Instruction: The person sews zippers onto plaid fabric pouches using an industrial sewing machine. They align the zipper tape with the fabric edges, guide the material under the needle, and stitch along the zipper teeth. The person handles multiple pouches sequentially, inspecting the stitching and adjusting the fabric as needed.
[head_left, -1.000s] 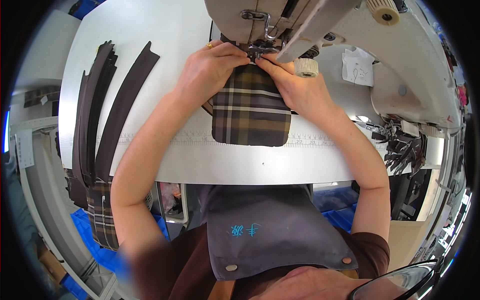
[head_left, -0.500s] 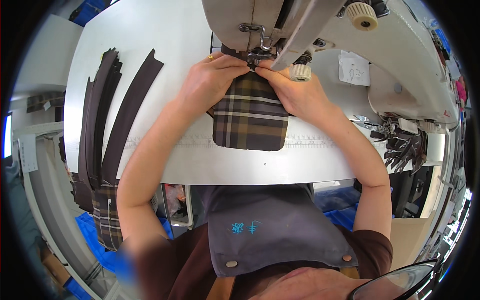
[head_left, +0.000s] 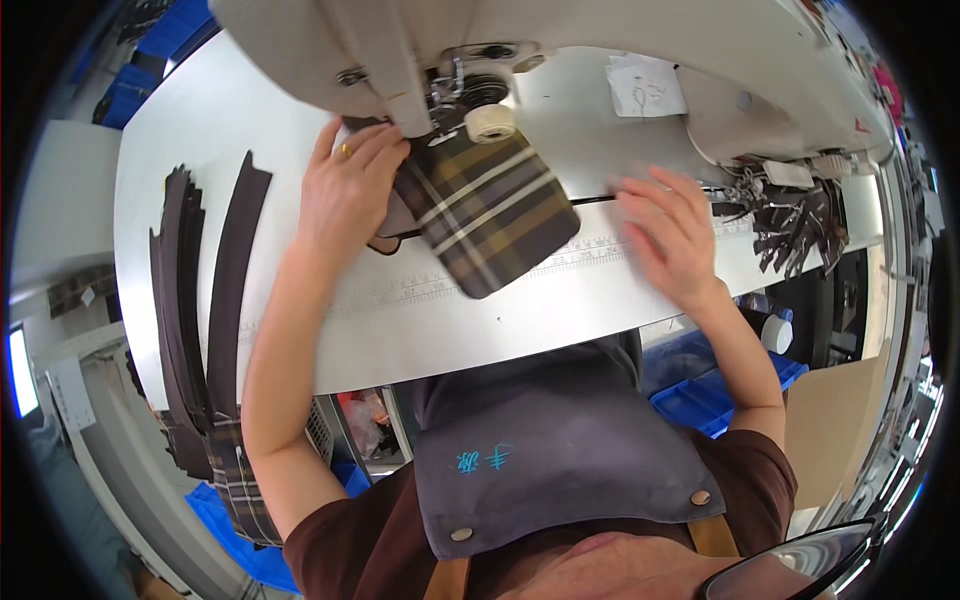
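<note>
A plaid fabric piece (head_left: 490,210) in brown, black and cream, with rounded corners, lies tilted on the sewing table. Its far end is under the head of a sewing machine (head_left: 400,60). At that end my left hand (head_left: 350,185), with a ring on one finger, grips the piece's left edge beside the needle area; its thumb is hidden. My right hand (head_left: 675,235) is off the fabric, over the table to the right, slightly blurred, fingers apart and holding nothing. Nearest to it are metal snips (head_left: 722,197), partly hidden beside a bundle of dark scraps.
Dark fabric strips (head_left: 180,290) hang over the table's left edge, with a single strip (head_left: 236,265) beside them. More plaid cloth (head_left: 235,470) hangs below. A white paper (head_left: 645,87) lies beyond my right hand. Dark trimmed scraps (head_left: 800,225) hang from the machine's right side.
My right hand has let go of the fabric and moved right, fingers spreading. The plaid piece has turned, its near end swinging right relative to the machine. My left hand stays at the fabric's far end.
</note>
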